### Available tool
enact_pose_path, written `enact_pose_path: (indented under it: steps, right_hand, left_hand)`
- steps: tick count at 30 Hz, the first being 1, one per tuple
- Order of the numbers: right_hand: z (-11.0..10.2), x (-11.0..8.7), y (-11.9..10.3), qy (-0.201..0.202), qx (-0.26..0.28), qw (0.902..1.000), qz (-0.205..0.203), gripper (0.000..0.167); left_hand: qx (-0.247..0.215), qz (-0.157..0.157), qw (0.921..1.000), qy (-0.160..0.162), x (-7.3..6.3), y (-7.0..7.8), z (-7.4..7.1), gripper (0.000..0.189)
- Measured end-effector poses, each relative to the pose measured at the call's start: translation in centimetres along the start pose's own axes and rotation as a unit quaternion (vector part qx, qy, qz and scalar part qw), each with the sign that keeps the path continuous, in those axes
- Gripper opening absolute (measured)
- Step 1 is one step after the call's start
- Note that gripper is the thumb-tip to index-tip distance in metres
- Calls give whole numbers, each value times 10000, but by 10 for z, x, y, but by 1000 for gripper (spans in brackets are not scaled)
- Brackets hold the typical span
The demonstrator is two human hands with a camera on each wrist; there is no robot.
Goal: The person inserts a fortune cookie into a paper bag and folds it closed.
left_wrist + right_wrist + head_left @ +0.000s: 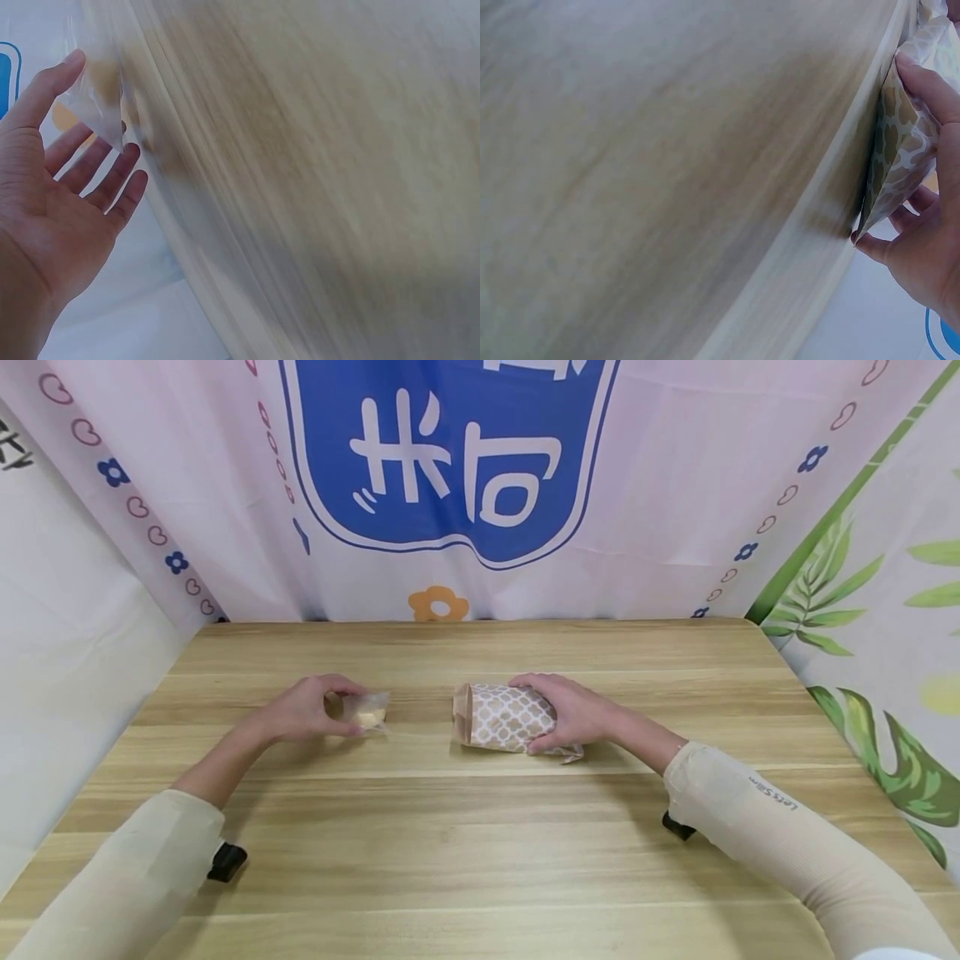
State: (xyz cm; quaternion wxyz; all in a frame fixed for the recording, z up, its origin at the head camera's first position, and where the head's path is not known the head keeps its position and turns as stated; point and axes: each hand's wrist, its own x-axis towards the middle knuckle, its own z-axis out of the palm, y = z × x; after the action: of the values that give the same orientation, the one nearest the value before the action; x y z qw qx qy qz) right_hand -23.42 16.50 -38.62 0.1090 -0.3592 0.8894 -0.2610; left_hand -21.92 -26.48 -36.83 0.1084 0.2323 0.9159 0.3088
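My left hand pinches a small clear plastic packet with something pale yellow inside, just left of the table's middle. In the left wrist view the packet sits between thumb and fingertips, the other fingers loosely spread. To the right, a brown paper bag with a white lattice pattern lies on its side, its mouth facing the packet. My right hand grips the bag's closed end, thumb on the near side and fingers over the far side. The right wrist view shows the bag within that grip; its inside is hidden.
A wooden table carries everything. Behind it hangs a pale curtain with a blue emblem, and a leaf-printed cloth hangs at the right. Both forearms wear beige sleeves with black mounts beneath.
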Motion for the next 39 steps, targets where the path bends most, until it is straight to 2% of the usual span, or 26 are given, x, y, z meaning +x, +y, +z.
enact_pose_path:
  steps: [11, 19, 27, 34, 39]
  right_hand:
    - [0, -1, -2, 22, -47, 10000, -30, 100]
    - [-1, -1, -3, -1, -89, 9999, 100, 101]
    - [0, -1, -3, 50, -111, 9999, -30, 99]
    - [-1, -3, -3, 55, -114, 9999, -60, 98]
    - [-1, -3, -3, 32, -90, 10000, -27, 99]
  left_hand:
    - [-93, 201, 9997, 61, 7, 6, 6, 59]
    - [-225, 304, 9993, 46, 13, 14, 11, 60]
    - [-439, 424, 9981, 30, 19, 22, 17, 60]
    - [-435, 564, 9974, 148, 25, 28, 24, 60]
    - [-423, 786, 9957, 254, 30, 36, 29, 61]
